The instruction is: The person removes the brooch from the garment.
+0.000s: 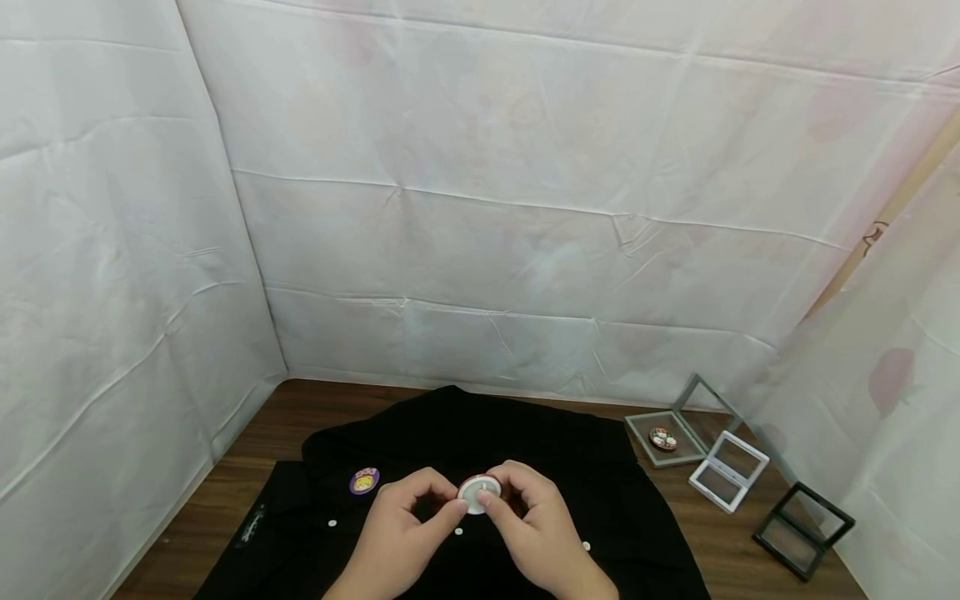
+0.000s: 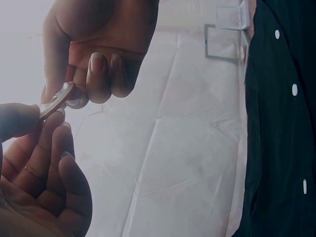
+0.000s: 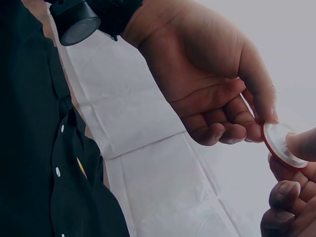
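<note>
A round pin badge (image 1: 470, 490) with a white back and a red rim is held up between both hands, its back turned toward me in the head view. My left hand (image 1: 405, 533) pinches its left edge between thumb and fingers. From the other side my right hand (image 1: 536, 521) grips it, the thumb lying on the white back. Below the hands spreads a black shirt (image 1: 457, 425) with white buttons. A purple and yellow badge (image 1: 364, 481) is on the shirt, left of the left hand. The held badge (image 3: 282, 143) shows its red rim in the right wrist view.
On the wooden table (image 1: 675, 492) at the right stand a grey hinged case (image 1: 645, 427), a white case (image 1: 712, 487) and a black case (image 1: 783, 554), all with lids raised. Inside the grey one lies a red patterned badge (image 1: 663, 439). White cloth (image 1: 480, 250) hangs around the table.
</note>
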A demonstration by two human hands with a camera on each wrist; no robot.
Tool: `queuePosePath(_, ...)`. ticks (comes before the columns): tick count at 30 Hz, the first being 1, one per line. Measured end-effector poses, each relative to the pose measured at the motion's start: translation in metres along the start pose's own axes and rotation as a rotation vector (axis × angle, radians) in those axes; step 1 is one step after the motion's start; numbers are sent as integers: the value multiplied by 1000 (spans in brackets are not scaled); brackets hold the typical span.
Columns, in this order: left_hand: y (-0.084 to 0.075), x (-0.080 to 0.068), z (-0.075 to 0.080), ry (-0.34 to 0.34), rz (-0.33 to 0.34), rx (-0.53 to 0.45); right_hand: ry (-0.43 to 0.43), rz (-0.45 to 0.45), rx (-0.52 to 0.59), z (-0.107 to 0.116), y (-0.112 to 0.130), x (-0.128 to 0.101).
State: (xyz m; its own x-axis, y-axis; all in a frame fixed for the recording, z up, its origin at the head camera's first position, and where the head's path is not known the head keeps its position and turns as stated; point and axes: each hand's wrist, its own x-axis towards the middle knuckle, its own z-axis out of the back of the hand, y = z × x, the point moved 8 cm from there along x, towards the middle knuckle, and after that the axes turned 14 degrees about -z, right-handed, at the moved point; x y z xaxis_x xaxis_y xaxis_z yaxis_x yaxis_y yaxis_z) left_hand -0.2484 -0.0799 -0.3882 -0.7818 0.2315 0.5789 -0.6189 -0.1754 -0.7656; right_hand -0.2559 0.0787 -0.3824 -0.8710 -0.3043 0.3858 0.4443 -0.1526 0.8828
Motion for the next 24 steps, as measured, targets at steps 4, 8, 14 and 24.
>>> queuePosePath(4,1,0,0,-2,19,-4,-2,24,-6,-1,1,0)
queuePosePath(8,1,0,1,-3,21,-10,-12,43,-27,-1,2,0)
queuePosePath(14,0,0,1,-13,-1,-10,-11,23,-58,-3,0,0)
queuePosePath(24,1,0,1,-34,0,6,-19,58,-61,-5,-3,-1)
